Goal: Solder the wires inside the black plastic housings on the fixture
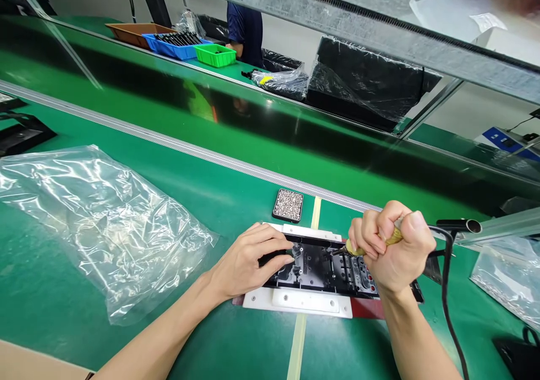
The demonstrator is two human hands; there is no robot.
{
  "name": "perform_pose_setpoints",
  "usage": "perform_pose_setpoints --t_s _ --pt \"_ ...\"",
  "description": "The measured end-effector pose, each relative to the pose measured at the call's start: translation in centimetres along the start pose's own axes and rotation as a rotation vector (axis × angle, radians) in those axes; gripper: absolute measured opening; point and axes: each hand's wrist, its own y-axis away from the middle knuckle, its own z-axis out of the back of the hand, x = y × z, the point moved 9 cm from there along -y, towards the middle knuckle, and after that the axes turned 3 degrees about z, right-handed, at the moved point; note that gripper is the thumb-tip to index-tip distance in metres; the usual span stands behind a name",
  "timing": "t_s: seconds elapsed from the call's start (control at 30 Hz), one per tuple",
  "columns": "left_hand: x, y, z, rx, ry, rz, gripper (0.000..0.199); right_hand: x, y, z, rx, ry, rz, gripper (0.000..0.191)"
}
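A black plastic housing (314, 267) with molded posts and ribs lies in a fixture with white blocks (304, 301) on the green table. My left hand (255, 256) rests over the housing's left end, thumb and fingers apart. My right hand (390, 245) is wrapped round the yellow handle of a corded tool (354, 248), whose thin tip points left and down at the housing's upper middle part. Whether the tip touches the housing is too small to tell. Behind the fixture sits a small square tray of tiny metal parts (288, 204).
A clear plastic bag (109, 228) covers the left of the table; another (510, 273) lies at the right. A black cable (447, 307) hangs beside my right wrist, near a metal-tipped holder (464, 226). Beyond the belt are blue (175, 48) and green (216, 57) bins and a person (248, 34).
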Motion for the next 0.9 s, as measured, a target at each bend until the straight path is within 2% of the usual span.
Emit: perform_pose_setpoints --t_s 0.9 --pt "-0.08 0.08 0.08 -0.004 -0.006 0.004 0.016 -0.1 0.28 -0.55 0.039 0.008 -0.024 0.042"
